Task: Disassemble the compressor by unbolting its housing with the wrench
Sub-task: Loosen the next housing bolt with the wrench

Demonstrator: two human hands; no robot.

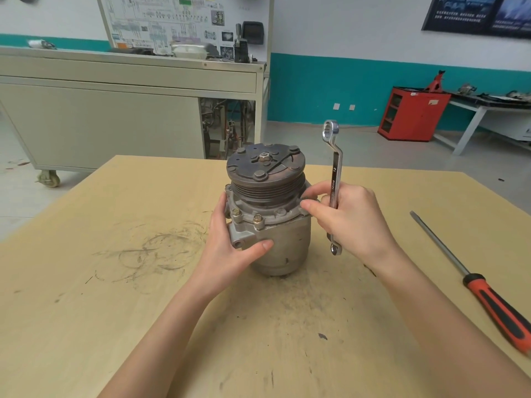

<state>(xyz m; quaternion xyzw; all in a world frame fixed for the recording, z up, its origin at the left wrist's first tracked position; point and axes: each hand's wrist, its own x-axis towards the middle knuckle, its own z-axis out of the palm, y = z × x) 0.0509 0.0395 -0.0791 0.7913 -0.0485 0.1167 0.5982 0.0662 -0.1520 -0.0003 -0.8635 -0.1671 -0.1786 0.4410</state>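
Forearms reach up from the bottom edge, cut off by the frame, onto a pale wooden worktop (115, 282) scuffed with dark ring marks; the left grip (230, 239) is wrapped round the left side of the compressor (287, 239), thumb laid flat across the front of the grey housing, the other fingers curled out of sight behind it; the right grip (353, 222) is closed round the shank of the wrench (336, 168), which stands nearly upright against the palm, its larger ring end high above the hand and its smaller ring end poking out below; that same hand's thumb and forefinger are pinched together at the right edge of the housing flange, seemingly on a bolt head, though the fingertips cover it and what they hold cannot be made out.

The compressor stands upright at mid-worktop, between the two hands, its pulley (265, 165) on top with a nut at the centre; two flange bolts (257, 218) show at the front, just above the left thumb; the far side of the flange is hidden by the pulley.

A screwdriver (488, 294) with a red and black handle lies well apart to the right, its handle end blurred at the frame edge; a grey cabinet (115, 119) on casters stands behind.
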